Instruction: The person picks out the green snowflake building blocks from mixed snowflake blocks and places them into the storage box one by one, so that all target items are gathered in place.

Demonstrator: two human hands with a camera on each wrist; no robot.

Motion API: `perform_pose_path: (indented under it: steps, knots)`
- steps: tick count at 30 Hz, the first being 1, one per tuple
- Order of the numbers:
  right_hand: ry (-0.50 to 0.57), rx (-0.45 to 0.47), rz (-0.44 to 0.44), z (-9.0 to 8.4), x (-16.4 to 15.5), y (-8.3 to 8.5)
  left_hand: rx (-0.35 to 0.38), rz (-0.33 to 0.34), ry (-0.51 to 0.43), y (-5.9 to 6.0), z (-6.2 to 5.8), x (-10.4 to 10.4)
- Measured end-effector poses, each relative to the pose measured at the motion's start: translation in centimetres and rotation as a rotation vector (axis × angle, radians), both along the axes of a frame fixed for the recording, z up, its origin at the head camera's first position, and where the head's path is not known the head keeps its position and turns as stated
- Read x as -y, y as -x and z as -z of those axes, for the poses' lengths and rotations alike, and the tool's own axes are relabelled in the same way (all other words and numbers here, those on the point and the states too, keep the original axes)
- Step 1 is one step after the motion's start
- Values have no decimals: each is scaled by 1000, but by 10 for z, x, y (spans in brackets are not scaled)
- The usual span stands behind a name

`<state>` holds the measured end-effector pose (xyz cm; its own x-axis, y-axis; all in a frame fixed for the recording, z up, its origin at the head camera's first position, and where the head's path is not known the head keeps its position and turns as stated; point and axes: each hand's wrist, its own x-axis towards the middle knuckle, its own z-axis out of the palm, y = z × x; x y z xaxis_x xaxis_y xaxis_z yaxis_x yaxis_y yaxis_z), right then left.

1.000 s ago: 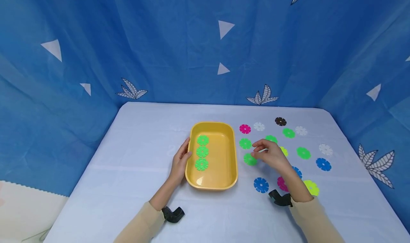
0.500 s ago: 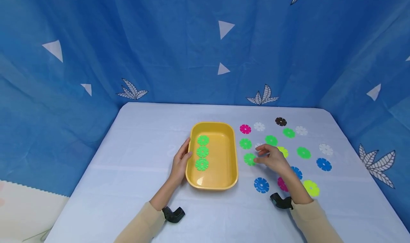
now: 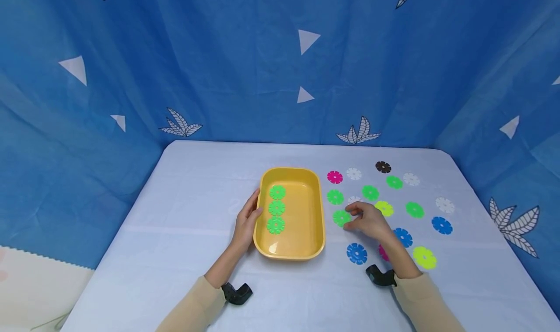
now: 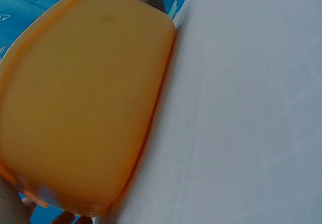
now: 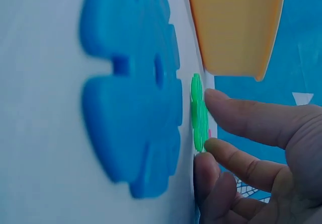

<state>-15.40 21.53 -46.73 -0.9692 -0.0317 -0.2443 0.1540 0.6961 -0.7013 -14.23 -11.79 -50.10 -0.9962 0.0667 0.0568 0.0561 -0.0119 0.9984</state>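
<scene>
My left hand (image 3: pixel 246 224) grips the left side of a yellow plastic tray (image 3: pixel 302 254), thumb over the rim. Inside the tray, three green notched discs (image 3: pixel 276 208) stand in a column along its left side. The left wrist view shows the outer wall of the tray (image 4: pixel 85 98), with fingertips at its lower corner. My right hand (image 3: pixel 372 222) is right of the tray, thumb and fingers spread apart at the right edge of a green notched disc (image 3: pixel 341 218) lying on the table. In the right wrist view its fingertips come right up to that green disc (image 5: pixel 198 113).
Several more notched discs lie right of the tray, among them a pink disc (image 3: pixel 334 177), a black disc (image 3: pixel 383 166), a yellow disc (image 3: pixel 424 257) and a blue disc (image 3: pixel 357 253). A white cloth covers the table (image 3: pixel 188 186); a blue curtain (image 3: pixel 245 69) hangs behind.
The right hand drew slightly right, then came back and lower toward the near green disc, with thumb and fingers apart. The left hand and tray stay in place.
</scene>
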Motion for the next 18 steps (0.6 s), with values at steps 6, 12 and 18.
perform_pose_path:
  steps: [6, 12, 18]
  knots:
    - [-72, -34, -9, 4, 4, 1, 6, -7, 2, 0, 0, 0]
    - [-105, -17, 5, 3, 6, 2, 5, -7, -15, 0, -1, -1]
    - [-96, -13, 29, 1, 6, 1, 6, -8, -7, 0, -1, 0]
